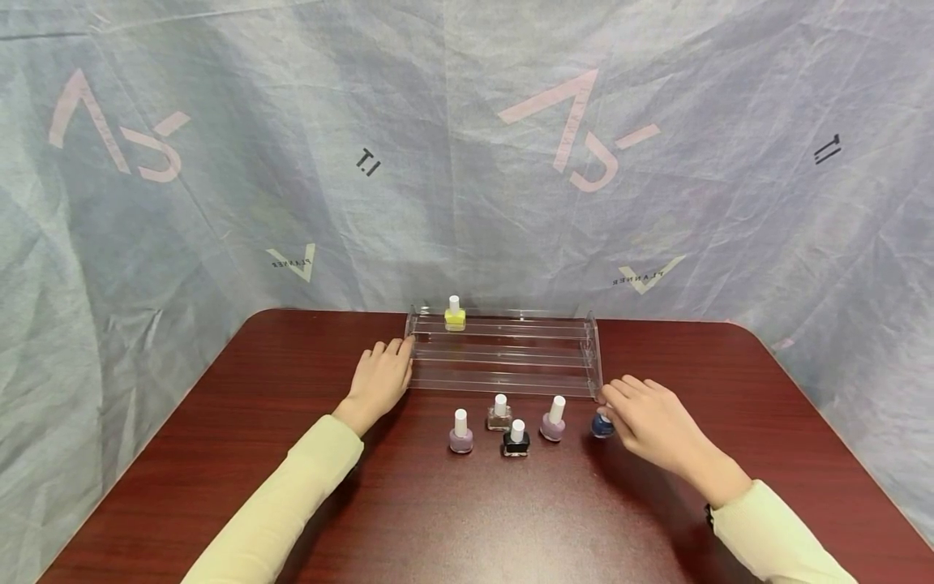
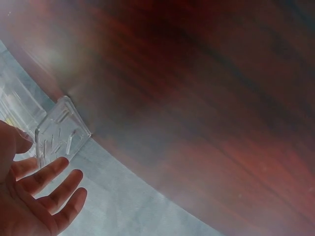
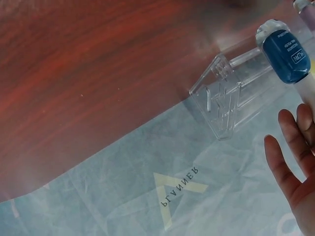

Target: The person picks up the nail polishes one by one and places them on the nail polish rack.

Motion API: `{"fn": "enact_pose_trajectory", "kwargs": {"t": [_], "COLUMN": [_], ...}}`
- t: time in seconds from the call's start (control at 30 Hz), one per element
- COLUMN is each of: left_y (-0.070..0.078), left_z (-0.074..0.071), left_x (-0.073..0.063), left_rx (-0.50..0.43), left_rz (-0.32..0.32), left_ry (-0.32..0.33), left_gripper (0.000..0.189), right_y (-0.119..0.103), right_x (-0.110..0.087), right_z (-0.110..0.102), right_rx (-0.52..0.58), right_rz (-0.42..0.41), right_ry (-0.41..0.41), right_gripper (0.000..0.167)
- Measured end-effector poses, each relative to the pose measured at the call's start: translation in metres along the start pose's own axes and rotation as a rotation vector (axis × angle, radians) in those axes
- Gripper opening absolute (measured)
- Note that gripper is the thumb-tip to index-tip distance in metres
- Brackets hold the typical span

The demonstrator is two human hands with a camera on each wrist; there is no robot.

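A clear acrylic tiered rack (image 1: 503, 354) stands at the back of the table. Its left side panel (image 2: 61, 130) is between the thumb and index finger of my left hand (image 1: 383, 373), the other fingers spread. My right hand (image 1: 649, 422) pinches the white cap of a dark blue nail polish bottle (image 3: 287, 55) near the rack's front right corner; the thumb is hidden in the right wrist view. A yellow nail polish bottle (image 1: 455, 315) stands on the rack's top tier, toward the left.
In front of the rack stand two mauve nail polish bottles (image 1: 461, 438), a brownish one (image 1: 499, 415) and a black one (image 1: 516, 441), all white-capped. The dark red wooden table (image 1: 474, 527) meets a grey printed cloth (image 1: 438, 162) behind.
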State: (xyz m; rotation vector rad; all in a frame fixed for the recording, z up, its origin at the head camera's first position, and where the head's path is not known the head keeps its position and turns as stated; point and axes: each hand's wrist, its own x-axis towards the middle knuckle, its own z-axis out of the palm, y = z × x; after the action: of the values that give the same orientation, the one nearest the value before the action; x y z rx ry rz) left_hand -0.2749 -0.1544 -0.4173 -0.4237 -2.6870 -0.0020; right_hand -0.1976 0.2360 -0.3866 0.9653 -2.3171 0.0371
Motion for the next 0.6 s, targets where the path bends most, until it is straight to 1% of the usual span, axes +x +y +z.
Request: {"fn": "enact_pose_trajectory", "kwargs": {"t": [0.17,0.33,0.6], "left_y": [0.000,-0.001,0.000], "left_z": [0.000,0.002,0.001], "left_x": [0.000,0.000,0.000], "left_rx": [-0.003,-0.007,-0.013], "left_rz": [-0.001,-0.006,-0.009], "left_ry": [-0.014,-0.038,-0.033], "left_gripper": [0.040,0.042,0.044], "right_y": [0.003,0.006,0.011], "right_x": [0.006,0.011,0.020], "right_z": [-0.001,-0.002,-0.002], "right_rx": [-0.008,-0.011,-0.022], "right_rz": [-0.005,-0.014,-0.005], "right_ry": [-0.002,0.022,0.023], "right_gripper": [0.012,0.014,0.013]}}
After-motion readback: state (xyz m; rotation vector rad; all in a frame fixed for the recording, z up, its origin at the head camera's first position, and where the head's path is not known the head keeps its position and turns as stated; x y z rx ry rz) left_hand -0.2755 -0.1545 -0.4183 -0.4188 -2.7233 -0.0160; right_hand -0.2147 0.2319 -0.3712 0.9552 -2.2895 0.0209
